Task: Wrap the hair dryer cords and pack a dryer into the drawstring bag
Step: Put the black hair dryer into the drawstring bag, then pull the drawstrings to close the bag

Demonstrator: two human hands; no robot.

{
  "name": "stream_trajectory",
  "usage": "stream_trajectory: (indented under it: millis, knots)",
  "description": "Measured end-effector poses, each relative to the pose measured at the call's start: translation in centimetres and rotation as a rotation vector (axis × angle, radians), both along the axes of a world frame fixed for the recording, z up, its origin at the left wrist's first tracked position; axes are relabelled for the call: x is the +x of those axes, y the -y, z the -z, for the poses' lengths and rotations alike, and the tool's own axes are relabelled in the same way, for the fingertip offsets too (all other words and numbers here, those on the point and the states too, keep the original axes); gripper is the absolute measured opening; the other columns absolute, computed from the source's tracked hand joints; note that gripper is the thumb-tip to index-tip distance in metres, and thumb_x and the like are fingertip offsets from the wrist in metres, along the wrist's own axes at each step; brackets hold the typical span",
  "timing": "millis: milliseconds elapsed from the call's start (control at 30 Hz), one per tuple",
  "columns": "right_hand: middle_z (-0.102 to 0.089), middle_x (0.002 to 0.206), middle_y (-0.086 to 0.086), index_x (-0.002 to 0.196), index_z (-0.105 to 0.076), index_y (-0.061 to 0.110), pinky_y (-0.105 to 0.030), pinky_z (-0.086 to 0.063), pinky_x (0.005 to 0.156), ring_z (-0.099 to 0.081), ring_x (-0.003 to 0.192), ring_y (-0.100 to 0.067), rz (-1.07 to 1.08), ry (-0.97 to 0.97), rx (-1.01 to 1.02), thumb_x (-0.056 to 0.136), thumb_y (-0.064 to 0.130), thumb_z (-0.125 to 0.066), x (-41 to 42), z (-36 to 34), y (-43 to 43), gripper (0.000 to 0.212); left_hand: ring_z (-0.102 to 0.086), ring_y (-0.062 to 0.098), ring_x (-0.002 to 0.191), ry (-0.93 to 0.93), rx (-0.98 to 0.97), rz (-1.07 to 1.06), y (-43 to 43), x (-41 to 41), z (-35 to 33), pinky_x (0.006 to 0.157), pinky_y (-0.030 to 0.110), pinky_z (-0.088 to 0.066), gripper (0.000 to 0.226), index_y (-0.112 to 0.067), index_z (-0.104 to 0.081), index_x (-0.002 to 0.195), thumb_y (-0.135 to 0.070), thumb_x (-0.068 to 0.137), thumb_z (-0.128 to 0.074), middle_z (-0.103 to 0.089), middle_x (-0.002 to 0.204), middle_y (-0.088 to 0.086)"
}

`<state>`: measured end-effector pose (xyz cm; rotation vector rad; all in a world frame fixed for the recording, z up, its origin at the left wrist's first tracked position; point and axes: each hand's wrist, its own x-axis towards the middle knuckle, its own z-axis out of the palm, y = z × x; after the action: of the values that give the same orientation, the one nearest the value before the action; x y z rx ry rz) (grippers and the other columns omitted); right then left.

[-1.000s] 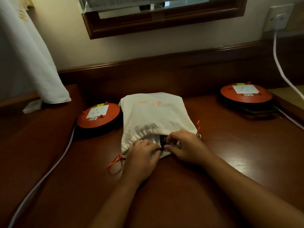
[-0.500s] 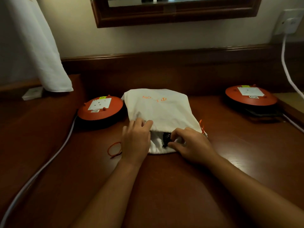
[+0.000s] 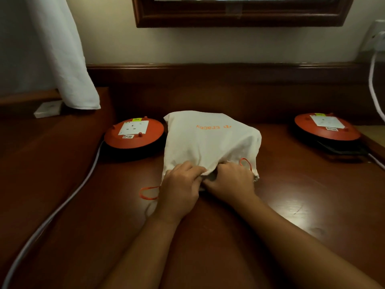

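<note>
a: any writing?
b: orange "tracey", upside down, on the drawstring bag (image 3: 210, 140). the orange reel (image 3: 133, 134) has a label reading "5 meters".
a: and the grips?
b: left grip (image 3: 179, 188) and right grip (image 3: 229, 182) both clamped on the cloth at the bag's mouth, fingers curled. the bag lies on the surface (image 3: 291, 205), just beside that reel.

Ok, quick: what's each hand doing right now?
Left hand: closed, gripping the bag at its mouth.
Right hand: closed, gripping the same mouth edge beside it.
</note>
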<state>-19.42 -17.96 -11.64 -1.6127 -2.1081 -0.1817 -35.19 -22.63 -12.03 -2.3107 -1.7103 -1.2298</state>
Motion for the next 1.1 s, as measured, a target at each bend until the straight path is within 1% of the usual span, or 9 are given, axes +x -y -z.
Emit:
stream_trajectory:
  millis: [133, 267, 333, 433, 567, 633, 767, 900, 1100]
  knots:
    - [-0.062, 0.069, 0.008, 0.071, -0.058, 0.029, -0.025, -0.033, 0.048, -0.059, 0.062, -0.014, -0.048, -0.090, 0.077, 0.084, 0.061, -0.055, 1.4, 0.4, 0.7, 0.035, -0.062, 0.015, 0.101, 0.150, -0.088, 0.018, -0.1, -0.6, -0.1, 0.088, 0.036, -0.054, 0.039, -0.024, -0.067, 0.120, -0.013, 0.082, -0.067, -0.068, 0.111, -0.007]
    - [-0.063, 0.086, 0.010, 0.091, -0.049, 0.030, -0.030, -0.043, 0.063, -0.062, 0.076, -0.017, 0.002, -0.144, 0.104, 0.084, 0.047, -0.064, 4.4, 0.0, 1.5, 0.023, -0.056, 0.020, 0.093, 0.146, -0.116, -0.095, -0.4, -0.6, 0.0, 0.074, 0.032, -0.049, 0.035, -0.023, -0.059, 0.109, -0.012, 0.078, -0.071, -0.054, 0.103, -0.005]
    - [-0.065, 0.092, 0.010, 0.101, -0.053, 0.033, -0.030, -0.049, 0.058, -0.064, 0.077, -0.017, 0.002, -0.082, 0.102, 0.085, 0.050, -0.064, 5.6, 0.2, 1.6, 0.026, -0.055, 0.022, 0.090, 0.104, -0.146, -0.143, -0.9, -0.5, 0.0, 0.069, 0.033, -0.046, 0.026, -0.021, -0.058, 0.102, -0.018, 0.080, -0.071, -0.054, 0.098, -0.004]
    - [-0.062, 0.084, 0.008, 0.091, -0.059, 0.030, -0.026, -0.043, 0.050, -0.064, 0.068, -0.018, -0.007, -0.008, 0.106, 0.091, 0.047, -0.057, 6.1, 0.3, 1.2, 0.018, -0.055, 0.023, 0.086, -0.012, -0.150, -0.199, -1.3, 0.2, -0.2, 0.064, 0.035, -0.046, 0.021, -0.022, -0.052, 0.097, -0.024, 0.084, -0.068, -0.060, 0.093, -0.002]
    - [-0.057, 0.074, 0.006, 0.081, -0.058, 0.025, -0.020, -0.022, 0.043, -0.053, 0.057, -0.015, -0.025, 0.001, 0.173, 0.092, 0.035, -0.056, 6.6, -0.2, 2.1, 0.015, -0.055, 0.020, 0.081, -0.073, -0.125, -0.241, -1.3, 0.4, -0.2, 0.059, 0.032, -0.040, 0.016, -0.024, -0.052, 0.091, -0.028, 0.088, -0.067, -0.060, 0.086, -0.004]
    - [-0.056, 0.074, 0.007, 0.080, -0.057, 0.025, -0.022, -0.027, 0.044, -0.053, 0.061, -0.014, -0.044, -0.001, 0.171, 0.092, 0.035, -0.057, 7.5, -0.2, 2.7, 0.016, -0.052, 0.018, 0.079, -0.035, -0.115, -0.188, -1.2, 0.2, -0.1, 0.059, 0.031, -0.039, 0.014, -0.023, -0.055, 0.088, -0.025, 0.087, -0.069, -0.059, 0.083, -0.006]
    - [-0.056, 0.083, 0.009, 0.087, -0.062, 0.024, -0.031, -0.046, 0.049, -0.054, 0.070, -0.013, -0.089, -0.126, 0.141, 0.093, 0.034, -0.060, 9.5, -0.1, 3.4, 0.012, -0.054, 0.021, 0.083, -0.024, -0.082, -0.151, -0.6, -0.1, 0.0, 0.065, 0.035, -0.043, 0.008, -0.022, -0.063, 0.090, -0.025, 0.086, -0.069, -0.064, 0.083, -0.006]
    - [-0.059, 0.106, 0.006, 0.107, -0.066, 0.021, -0.026, -0.050, 0.054, -0.058, 0.074, -0.010, -0.115, -0.226, 0.117, 0.092, 0.029, -0.065, 11.1, -0.5, 4.0, 0.017, -0.059, 0.022, 0.093, -0.123, -0.042, -0.221, 0.0, 0.0, 0.0, 0.071, 0.034, -0.034, 0.013, -0.028, -0.068, 0.096, -0.038, 0.088, -0.064, -0.068, 0.090, -0.009]
    - [-0.068, 0.095, 0.000, 0.095, -0.070, 0.012, -0.028, -0.053, 0.065, -0.060, 0.078, -0.012, -0.207, -0.306, 0.286, 0.093, 0.019, -0.065, 11.5, -4.9, 2.7, 0.009, -0.051, 0.016, 0.119, -0.099, 0.067, -0.183, 0.2, 1.8, -2.4, 0.092, 0.038, -0.037, 0.040, -0.032, -0.068, 0.117, -0.055, 0.084, -0.061, -0.062, 0.120, -0.007]
